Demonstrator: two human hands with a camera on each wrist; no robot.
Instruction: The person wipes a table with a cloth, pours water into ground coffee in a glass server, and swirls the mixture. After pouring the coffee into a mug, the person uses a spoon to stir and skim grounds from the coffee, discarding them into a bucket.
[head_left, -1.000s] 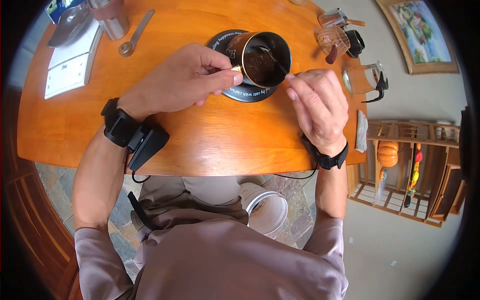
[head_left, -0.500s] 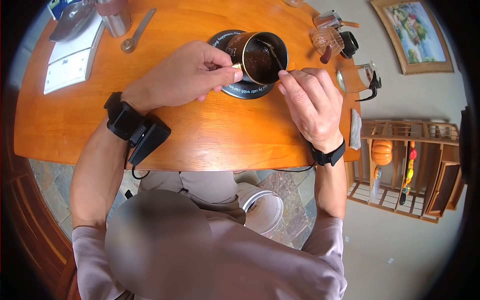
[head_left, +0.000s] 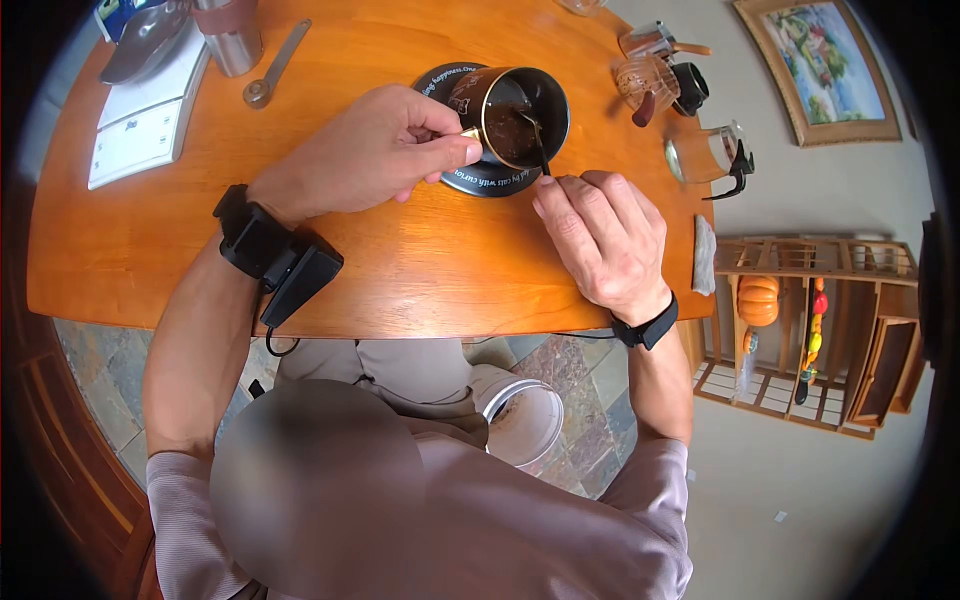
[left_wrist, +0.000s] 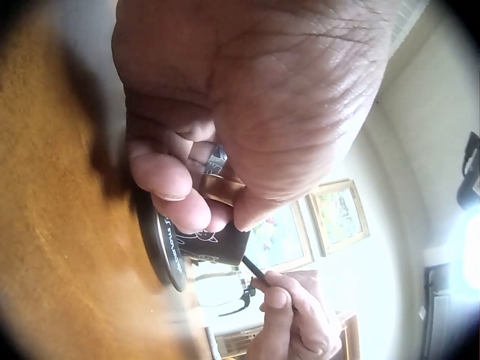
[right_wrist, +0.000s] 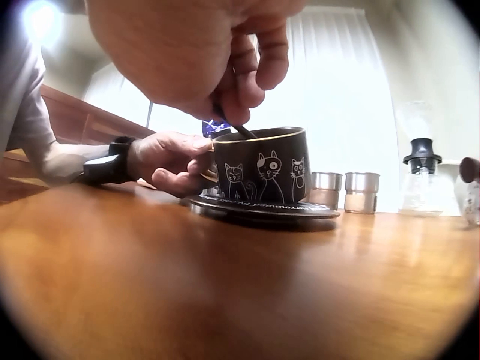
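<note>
A black cup (right_wrist: 262, 166) with white cat drawings and a gold rim stands on a black saucer (right_wrist: 262, 211) with white lettering. Dark brown contents show inside the cup in the head view. My left hand (head_left: 375, 155) pinches the gold handle (left_wrist: 222, 188) between thumb and fingers. In my right hand (head_left: 608, 235), thumb and fingertips pinch a thin dark spoon (head_left: 543, 158), whose lower end is inside the cup. The right wrist view has that hand (right_wrist: 202, 60) above the rim, hiding the spoon's upper part.
A white scale (head_left: 140, 135), a steel tumbler (head_left: 232, 42) and a measuring scoop (head_left: 278, 65) are at the left. Glass carafe (head_left: 700, 155), black cup-like item (head_left: 690, 88) and grey cloth (head_left: 704, 255) lie along the right side. A white bucket (head_left: 528, 425) stands on the floor.
The right hand has moved left and slightly toward the body, and the spoon has shifted inside the cup. The left hand still pinches the handle.
</note>
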